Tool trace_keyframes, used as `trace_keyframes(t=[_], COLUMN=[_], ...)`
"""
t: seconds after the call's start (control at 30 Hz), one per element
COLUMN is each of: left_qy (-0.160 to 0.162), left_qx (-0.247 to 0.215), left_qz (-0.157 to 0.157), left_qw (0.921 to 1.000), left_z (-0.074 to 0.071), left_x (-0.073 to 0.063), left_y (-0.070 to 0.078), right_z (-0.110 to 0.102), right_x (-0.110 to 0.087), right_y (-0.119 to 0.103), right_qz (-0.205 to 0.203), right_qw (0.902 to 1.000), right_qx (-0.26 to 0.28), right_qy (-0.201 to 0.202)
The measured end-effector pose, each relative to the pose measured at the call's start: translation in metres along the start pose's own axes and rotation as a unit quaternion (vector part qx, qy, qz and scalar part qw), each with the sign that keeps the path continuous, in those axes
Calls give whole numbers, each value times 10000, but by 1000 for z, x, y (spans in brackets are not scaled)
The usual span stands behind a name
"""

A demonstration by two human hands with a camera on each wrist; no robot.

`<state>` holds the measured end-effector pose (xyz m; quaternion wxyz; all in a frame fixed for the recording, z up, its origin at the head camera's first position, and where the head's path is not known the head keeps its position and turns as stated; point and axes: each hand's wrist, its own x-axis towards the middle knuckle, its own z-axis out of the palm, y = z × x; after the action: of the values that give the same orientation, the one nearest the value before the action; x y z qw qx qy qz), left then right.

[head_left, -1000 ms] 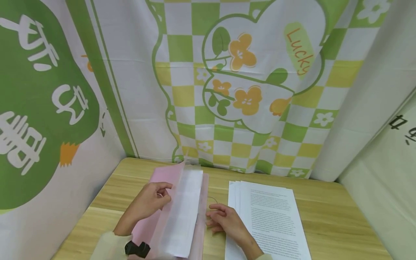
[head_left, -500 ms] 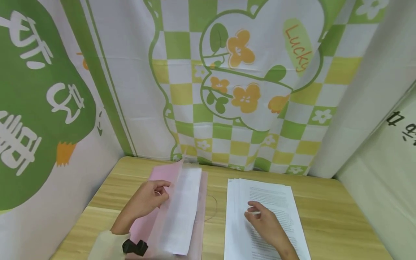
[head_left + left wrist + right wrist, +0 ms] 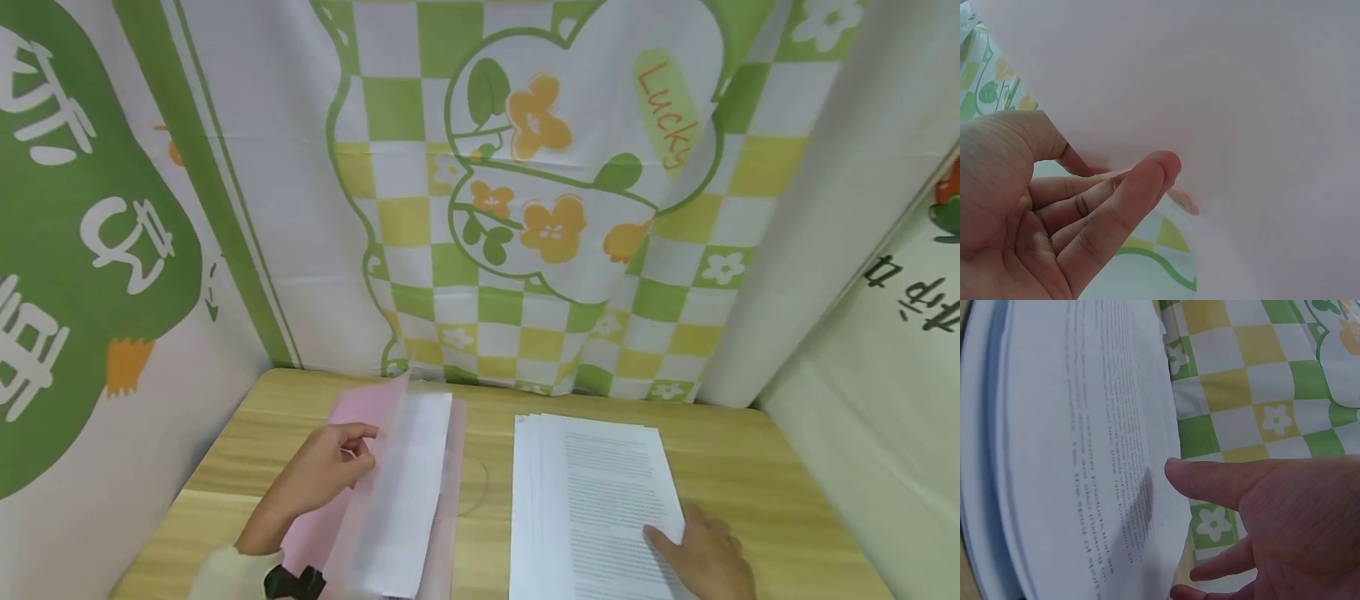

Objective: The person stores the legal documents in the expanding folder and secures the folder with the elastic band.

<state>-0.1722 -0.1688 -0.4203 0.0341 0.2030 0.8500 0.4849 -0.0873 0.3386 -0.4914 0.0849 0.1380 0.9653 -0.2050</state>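
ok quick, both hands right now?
Left hand: closed, pinching the pink folder by its cover.
Right hand: open, thumb over the right edge of the papers; can't tell if it touches.

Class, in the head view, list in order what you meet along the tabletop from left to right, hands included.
Left hand → white paper → thin curved strand → printed sheets → right hand.

Two hands [image 3: 326,468] [image 3: 711,552]; one folder [image 3: 366,415]; one printed paper stack [image 3: 615,492].
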Motion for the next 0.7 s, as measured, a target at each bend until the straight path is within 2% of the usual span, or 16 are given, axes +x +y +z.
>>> trace_keyframes(t=[0.23, 0.47, 0.7], left_qy=[52, 1, -44], left_qx=[39, 110, 70], left_qz=[60, 82, 30], left_qw=[10000, 9999, 10000], left_z=[-2, -1, -1], left_x=[1, 4, 3], left_y=[-1, 0, -1], right_z=[1, 2, 3], right_x=[0, 2, 3], right_y=[7, 16, 23], right_qz=[91, -141, -167], right_qw=[9999, 9996, 9989], right_qx=[-59, 126, 349], right_qy=[-13, 186, 251])
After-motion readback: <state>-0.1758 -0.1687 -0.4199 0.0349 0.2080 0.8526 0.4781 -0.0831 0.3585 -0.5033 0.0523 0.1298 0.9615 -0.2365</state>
